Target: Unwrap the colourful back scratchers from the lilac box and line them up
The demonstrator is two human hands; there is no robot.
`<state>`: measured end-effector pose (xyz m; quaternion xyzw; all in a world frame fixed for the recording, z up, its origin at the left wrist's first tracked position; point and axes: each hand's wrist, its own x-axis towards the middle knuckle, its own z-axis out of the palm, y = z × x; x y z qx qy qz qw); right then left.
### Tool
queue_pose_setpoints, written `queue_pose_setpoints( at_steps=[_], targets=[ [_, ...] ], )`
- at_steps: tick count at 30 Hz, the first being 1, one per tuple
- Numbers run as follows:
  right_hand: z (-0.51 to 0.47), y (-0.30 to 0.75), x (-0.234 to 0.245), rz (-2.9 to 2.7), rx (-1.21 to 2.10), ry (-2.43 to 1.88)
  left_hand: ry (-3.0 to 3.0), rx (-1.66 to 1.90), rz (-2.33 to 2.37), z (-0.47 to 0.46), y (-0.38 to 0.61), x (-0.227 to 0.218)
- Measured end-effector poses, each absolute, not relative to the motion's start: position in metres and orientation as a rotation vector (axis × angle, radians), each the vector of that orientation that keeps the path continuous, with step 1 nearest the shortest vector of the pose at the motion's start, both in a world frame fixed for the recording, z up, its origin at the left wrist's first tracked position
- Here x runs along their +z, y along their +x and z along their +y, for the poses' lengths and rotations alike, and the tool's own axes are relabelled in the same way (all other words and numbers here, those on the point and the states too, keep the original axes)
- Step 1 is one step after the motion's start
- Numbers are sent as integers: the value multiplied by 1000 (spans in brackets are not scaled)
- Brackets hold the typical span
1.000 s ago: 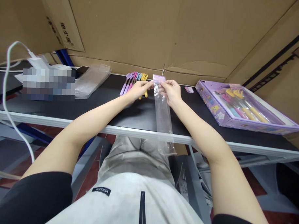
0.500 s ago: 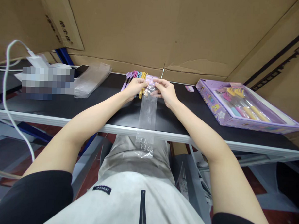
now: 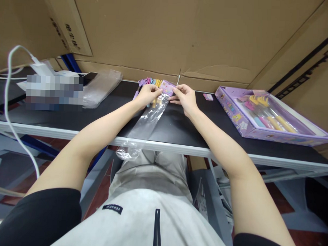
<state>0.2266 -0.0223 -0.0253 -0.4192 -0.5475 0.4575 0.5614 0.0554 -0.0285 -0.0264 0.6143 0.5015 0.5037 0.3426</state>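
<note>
A small purple printed card (image 3: 167, 88) sits at the top end of a long clear plastic bag (image 3: 147, 124), whose lower end hangs over the table's front edge. My left hand (image 3: 148, 95) is closed, pinching the card's left edge at the bag's mouth. On the other side my right hand (image 3: 186, 98) pinches the card's right edge between thumb and fingers. Whether the card lies inside the bag or over it, I cannot tell. Just behind my left hand stand several claw-topped sticks (image 3: 150, 81) in purple, pink, blue and yellow, partly hidden by it.
To the right, a purple display box (image 3: 242, 120) holds several claw-topped sticks. Another small card (image 3: 208, 97) lies beside it. Clear bags (image 3: 100, 87) are stacked at left, near a white cable (image 3: 6, 92). Cardboard (image 3: 156, 33) walls the back of the black table (image 3: 185, 129).
The purple card has turned and now shows its printed face more fully. The bag's lower end has swung to the left. My right hand has shifted slightly right.
</note>
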Motion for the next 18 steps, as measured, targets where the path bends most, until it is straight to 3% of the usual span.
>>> queue_pose_setpoints(
  at_steps=[18],
  targets=[
    [-20,226,-25,-1206,1027,-1016,1566,1309,1446,-42,61,-10]
  ],
)
